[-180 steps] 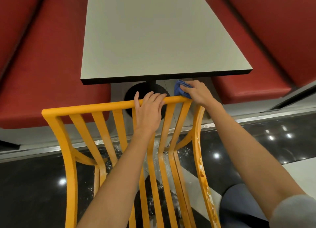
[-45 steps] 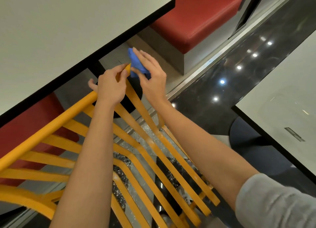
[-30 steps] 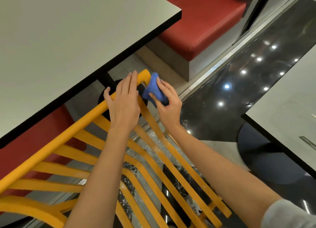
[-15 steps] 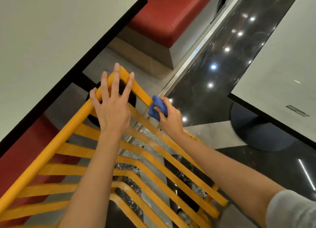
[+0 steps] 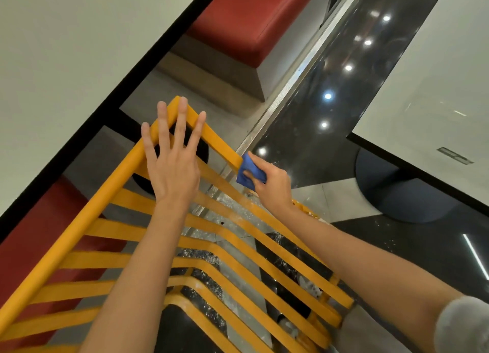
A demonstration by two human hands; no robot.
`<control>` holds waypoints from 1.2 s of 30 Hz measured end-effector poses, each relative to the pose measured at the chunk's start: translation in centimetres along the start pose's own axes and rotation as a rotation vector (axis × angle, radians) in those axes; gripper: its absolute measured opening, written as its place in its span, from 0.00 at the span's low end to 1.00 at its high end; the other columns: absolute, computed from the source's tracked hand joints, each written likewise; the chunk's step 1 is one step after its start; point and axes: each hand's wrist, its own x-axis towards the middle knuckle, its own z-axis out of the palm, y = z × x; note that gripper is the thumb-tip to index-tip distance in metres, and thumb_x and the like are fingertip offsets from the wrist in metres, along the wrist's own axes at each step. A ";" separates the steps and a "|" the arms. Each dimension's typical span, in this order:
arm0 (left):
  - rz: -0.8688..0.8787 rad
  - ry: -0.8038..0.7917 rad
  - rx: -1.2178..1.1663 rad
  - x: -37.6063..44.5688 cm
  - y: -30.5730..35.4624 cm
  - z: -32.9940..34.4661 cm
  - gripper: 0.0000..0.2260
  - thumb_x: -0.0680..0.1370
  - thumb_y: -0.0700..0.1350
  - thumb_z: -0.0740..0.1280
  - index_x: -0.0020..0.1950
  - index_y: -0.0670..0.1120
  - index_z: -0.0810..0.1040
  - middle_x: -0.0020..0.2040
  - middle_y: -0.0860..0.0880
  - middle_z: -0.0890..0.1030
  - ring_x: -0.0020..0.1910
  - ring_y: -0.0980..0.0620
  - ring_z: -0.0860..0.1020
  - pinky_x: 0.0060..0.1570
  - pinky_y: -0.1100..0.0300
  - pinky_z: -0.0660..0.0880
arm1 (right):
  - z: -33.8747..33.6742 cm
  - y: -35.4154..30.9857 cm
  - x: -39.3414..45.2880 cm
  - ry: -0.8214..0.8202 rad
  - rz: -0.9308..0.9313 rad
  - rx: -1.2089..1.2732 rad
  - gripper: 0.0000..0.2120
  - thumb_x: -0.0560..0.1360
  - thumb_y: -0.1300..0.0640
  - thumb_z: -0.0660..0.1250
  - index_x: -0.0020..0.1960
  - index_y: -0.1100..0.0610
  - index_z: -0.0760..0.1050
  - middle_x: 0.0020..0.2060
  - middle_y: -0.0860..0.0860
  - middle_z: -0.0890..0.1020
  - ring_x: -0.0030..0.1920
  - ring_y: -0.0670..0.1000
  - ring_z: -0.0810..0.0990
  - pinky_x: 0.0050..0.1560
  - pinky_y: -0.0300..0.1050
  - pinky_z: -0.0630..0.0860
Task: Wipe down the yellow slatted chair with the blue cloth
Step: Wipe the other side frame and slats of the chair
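Observation:
The yellow slatted chair point(image 5: 87, 215) fills the lower half of the view, its backrest tilted with the top corner near the middle. My left hand point(image 5: 173, 165) lies flat with straight, spread fingers over that top corner and the first slats. My right hand point(image 5: 272, 186) grips the folded blue cloth point(image 5: 250, 171) and presses it against the chair's right side rail, a short way down from the corner. White smears and specks show on the lower part of that rail.
A grey table point(image 5: 79, 51) with a black edge stands just beyond the chair. Red bench seats point(image 5: 254, 22) lie behind it. A second pale table point(image 5: 428, 88) on a dark round base point(image 5: 402, 191) is at the right, over glossy black floor.
My right hand has slid the cloth from the top corner down along the right side rail. My left hand moved from gripping the top rail to lying flat over the corner.

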 end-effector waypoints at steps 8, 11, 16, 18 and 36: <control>-0.030 0.032 0.012 0.4 0.7 0.0 0.31 0.81 0.36 0.56 0.80 0.55 0.47 0.81 0.47 0.45 0.79 0.38 0.46 0.74 0.36 0.51 | 1.8 -1.7 -0.5 0.043 -0.294 -0.130 0.22 0.73 0.62 0.72 0.65 0.51 0.77 0.67 0.50 0.76 0.69 0.54 0.73 0.65 0.50 0.74; -0.068 0.029 0.035 0.3 1.6 0.2 0.31 0.81 0.39 0.59 0.80 0.53 0.49 0.81 0.46 0.44 0.79 0.37 0.46 0.72 0.32 0.51 | -0.5 1.4 -2.7 -0.007 -0.329 -0.171 0.21 0.72 0.62 0.72 0.64 0.52 0.78 0.66 0.51 0.77 0.68 0.56 0.74 0.62 0.57 0.76; 0.065 -0.082 0.076 -0.8 4.5 1.4 0.26 0.81 0.44 0.59 0.79 0.51 0.57 0.81 0.42 0.42 0.79 0.37 0.42 0.71 0.29 0.48 | 0.4 -0.5 -0.4 0.008 -0.211 -0.166 0.25 0.72 0.63 0.72 0.68 0.54 0.74 0.67 0.51 0.76 0.68 0.54 0.74 0.64 0.53 0.75; 0.116 -0.129 0.087 -1.5 5.2 2.4 0.28 0.81 0.46 0.60 0.80 0.52 0.55 0.80 0.42 0.40 0.79 0.38 0.40 0.72 0.30 0.48 | -0.7 1.1 -1.9 -0.051 -0.273 -0.202 0.26 0.72 0.65 0.72 0.68 0.53 0.74 0.68 0.49 0.75 0.70 0.54 0.71 0.65 0.53 0.74; 0.090 -0.159 -0.022 -3.0 6.8 6.6 0.28 0.82 0.44 0.63 0.79 0.57 0.56 0.81 0.49 0.43 0.79 0.43 0.39 0.75 0.35 0.45 | -2.2 3.1 -3.7 -0.034 -0.255 -0.306 0.24 0.71 0.60 0.75 0.66 0.55 0.76 0.66 0.55 0.77 0.64 0.58 0.78 0.54 0.56 0.81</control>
